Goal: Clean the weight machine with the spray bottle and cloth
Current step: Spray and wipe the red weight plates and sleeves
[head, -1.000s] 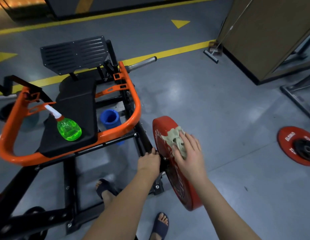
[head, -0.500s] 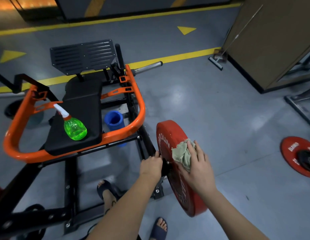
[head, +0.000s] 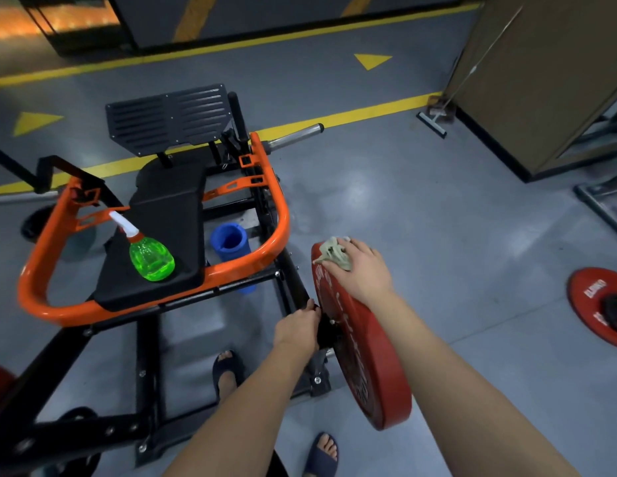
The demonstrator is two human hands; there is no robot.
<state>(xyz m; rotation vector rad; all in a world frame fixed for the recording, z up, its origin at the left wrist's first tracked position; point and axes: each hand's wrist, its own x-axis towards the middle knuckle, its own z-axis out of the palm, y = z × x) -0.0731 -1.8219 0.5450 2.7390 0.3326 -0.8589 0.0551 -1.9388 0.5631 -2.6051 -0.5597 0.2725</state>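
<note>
Cloth sits bunched under the right hand at the top edge of the red plate, which stands on edge on the machine's sleeve with its face turned to the person's right. The plate's rim runs down and toward the camera from that hand, so most of the unwiped face lies below and nearer than the cloth; a stroke along it would likely pull back toward the body. The right hand lies flat, fingers spread and pressing the cloth against the plate, arm stretched out across the face. The left hand is closed around the black frame beside the plate's hub, seemingly steadying it. The spray bottle stands apart on the black seat pad, well left of both hands, nearer the left one.
</note>
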